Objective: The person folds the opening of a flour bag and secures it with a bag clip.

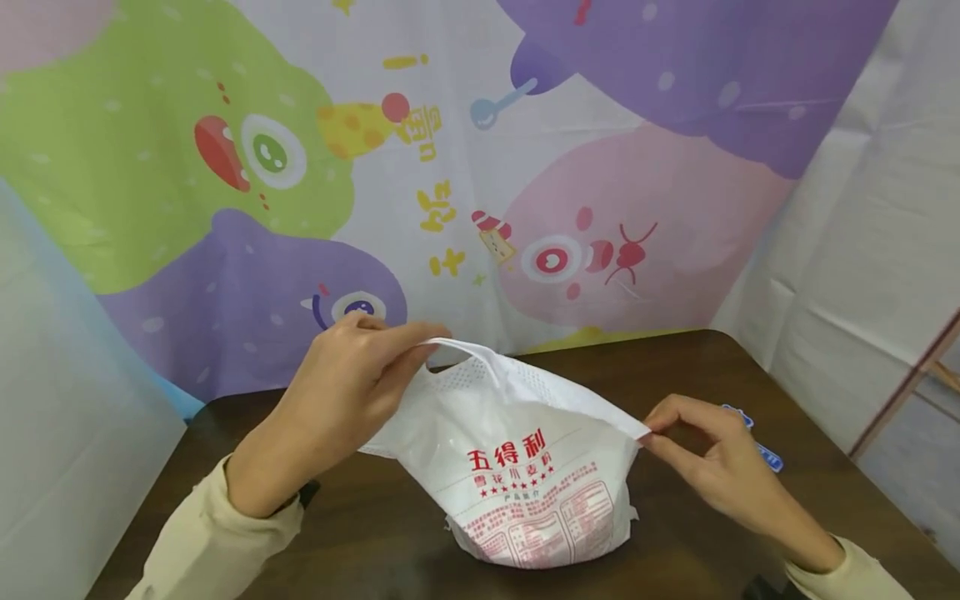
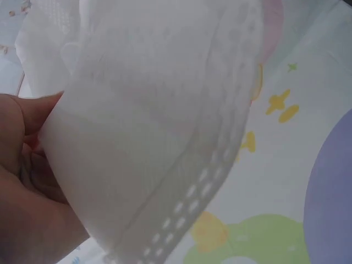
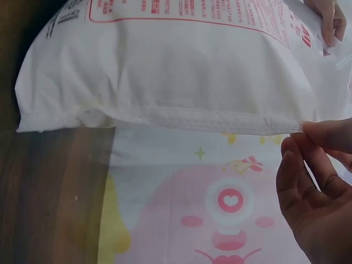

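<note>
A white flour bag (image 1: 525, 475) with red Chinese lettering stands on the dark wooden table, its top edge stretched between both hands. My left hand (image 1: 352, 375) pinches the top edge beside the cut-out handle hole. The left wrist view shows that hand (image 2: 38, 176) gripping the white material, with a perforated seam running along the bag's (image 2: 137, 121) edge. At the opposite top corner, my right hand (image 1: 720, 458) pinches the tip between thumb and fingertips. In the right wrist view the bag (image 3: 192, 71) bulges, with its sewn side edge leading to the pinched corner. Its inside is hidden.
Behind the right hand, a small blue and white item (image 1: 768, 457) lies on the table (image 1: 360, 533), partly covered. A cloth backdrop (image 1: 465, 50) with cartoon monsters hangs behind the table's far edge. White sheeting (image 1: 825, 225) hangs at the right.
</note>
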Demonstrator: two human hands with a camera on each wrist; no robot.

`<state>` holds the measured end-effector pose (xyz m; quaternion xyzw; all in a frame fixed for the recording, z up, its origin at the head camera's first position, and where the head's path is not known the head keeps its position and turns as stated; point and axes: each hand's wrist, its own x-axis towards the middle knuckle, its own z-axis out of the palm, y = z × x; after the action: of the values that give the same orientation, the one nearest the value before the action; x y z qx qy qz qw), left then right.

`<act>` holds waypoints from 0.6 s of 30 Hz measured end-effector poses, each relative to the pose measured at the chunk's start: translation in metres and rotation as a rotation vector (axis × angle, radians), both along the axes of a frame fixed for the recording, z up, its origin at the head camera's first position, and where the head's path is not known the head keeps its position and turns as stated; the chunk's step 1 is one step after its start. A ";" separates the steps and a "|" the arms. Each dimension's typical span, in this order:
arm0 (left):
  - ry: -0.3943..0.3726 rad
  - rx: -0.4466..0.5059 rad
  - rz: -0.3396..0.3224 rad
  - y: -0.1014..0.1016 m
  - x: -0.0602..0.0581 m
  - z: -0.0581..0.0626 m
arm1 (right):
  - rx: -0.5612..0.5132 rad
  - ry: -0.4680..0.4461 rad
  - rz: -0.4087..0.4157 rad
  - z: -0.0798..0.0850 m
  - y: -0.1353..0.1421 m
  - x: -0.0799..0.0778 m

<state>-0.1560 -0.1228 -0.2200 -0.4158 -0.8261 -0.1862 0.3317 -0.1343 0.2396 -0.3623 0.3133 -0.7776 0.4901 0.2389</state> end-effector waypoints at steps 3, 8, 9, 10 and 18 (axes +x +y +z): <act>-0.039 -0.011 0.005 -0.003 -0.001 -0.002 | -0.007 0.042 -0.016 -0.003 -0.002 0.001; -0.071 -0.045 0.012 -0.005 0.007 -0.003 | 0.013 0.014 -0.034 -0.002 -0.001 0.004; -0.073 -0.053 0.010 -0.004 0.008 -0.003 | 0.011 0.003 -0.023 -0.001 -0.001 0.005; -0.071 -0.059 0.005 -0.003 0.009 -0.003 | 0.007 -0.006 -0.010 -0.001 -0.001 0.006; -0.059 -0.108 -0.050 0.012 0.017 0.001 | -0.053 -0.049 0.076 0.005 -0.004 0.010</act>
<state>-0.1392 -0.1110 -0.2193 -0.4481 -0.8337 -0.1617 0.2794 -0.1239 0.2355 -0.3577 0.3241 -0.7574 0.5267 0.2093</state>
